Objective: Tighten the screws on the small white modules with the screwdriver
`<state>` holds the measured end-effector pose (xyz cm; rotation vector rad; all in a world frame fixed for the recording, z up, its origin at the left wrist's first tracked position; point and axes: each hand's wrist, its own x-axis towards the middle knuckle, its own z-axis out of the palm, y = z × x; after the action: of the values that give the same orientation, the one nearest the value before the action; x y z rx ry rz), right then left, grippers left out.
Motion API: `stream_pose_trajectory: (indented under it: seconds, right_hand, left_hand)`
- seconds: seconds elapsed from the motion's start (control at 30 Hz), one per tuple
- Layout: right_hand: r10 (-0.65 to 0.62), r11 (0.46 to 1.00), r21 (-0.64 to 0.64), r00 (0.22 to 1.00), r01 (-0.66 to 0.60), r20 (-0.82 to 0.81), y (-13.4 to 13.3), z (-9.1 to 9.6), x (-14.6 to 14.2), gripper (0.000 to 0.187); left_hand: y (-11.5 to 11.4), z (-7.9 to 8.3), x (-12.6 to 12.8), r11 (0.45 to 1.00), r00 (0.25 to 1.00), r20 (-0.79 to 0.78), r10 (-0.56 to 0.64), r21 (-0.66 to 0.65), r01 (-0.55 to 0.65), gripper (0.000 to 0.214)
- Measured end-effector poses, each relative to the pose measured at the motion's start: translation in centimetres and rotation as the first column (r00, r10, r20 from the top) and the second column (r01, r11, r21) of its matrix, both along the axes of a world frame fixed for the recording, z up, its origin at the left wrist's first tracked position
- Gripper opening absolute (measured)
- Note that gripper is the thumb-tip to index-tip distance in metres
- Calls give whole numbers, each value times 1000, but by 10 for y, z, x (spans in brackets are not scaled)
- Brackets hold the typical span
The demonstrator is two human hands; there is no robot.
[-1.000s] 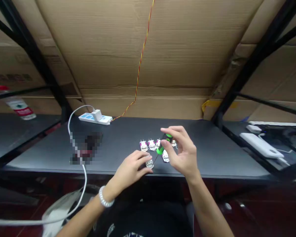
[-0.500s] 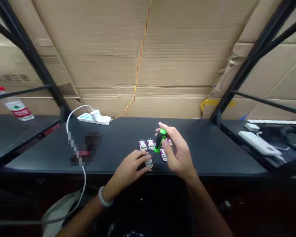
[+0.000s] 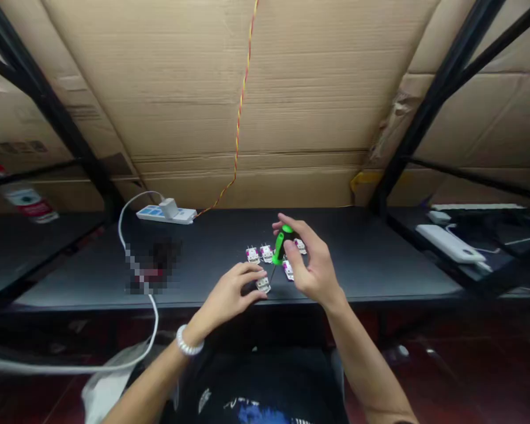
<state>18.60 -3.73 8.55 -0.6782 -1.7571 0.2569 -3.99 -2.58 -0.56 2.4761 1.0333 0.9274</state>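
A small white part (image 3: 262, 284) lies near the table's front edge, pinched between the thumb and fingers of my left hand (image 3: 234, 291). My right hand (image 3: 313, 265) is closed around a green and black screwdriver (image 3: 279, 246), thumb on one side and fingers over its top. The screwdriver leans slightly, its thin shaft pointing down at the right side of the held part; whether the tip touches it I cannot tell. Behind and beside it lie several similar white and purple parts (image 3: 252, 254), some partly hidden by my right hand.
A white power strip (image 3: 165, 214) with a plugged-in adapter stands at the back left. Its white cable (image 3: 153, 318) runs over the table's front edge. Black metal posts (image 3: 424, 118) flank the table, cardboard (image 3: 181, 88) covers the back, and a white device (image 3: 450, 243) lies at right.
The camera view has shifted slightly. The screwdriver's handle has turned, showing more green, and it leans a little differently. My left hand still holds the same part.
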Motion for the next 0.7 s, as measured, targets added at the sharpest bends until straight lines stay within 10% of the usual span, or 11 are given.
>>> stream_pose_trajectory:
  seconds: [0.2,0.43,0.7]
  right_hand:
    - [-176,982,65,984,178,-40,1,2,-1,29]
    - [-6,999,32,1000,6,24,0,3,5,50]
    - [-140,987,78,990,143,-34,1,-3,-3,35]
  left_hand:
    - [3,1,-3,997,1000,31,-1,-83,3,36]
    - [6,2,-5,986,997,72,-16,-165,28,36]
    - [7,2,-5,980,996,88,-13,-198,31,35]
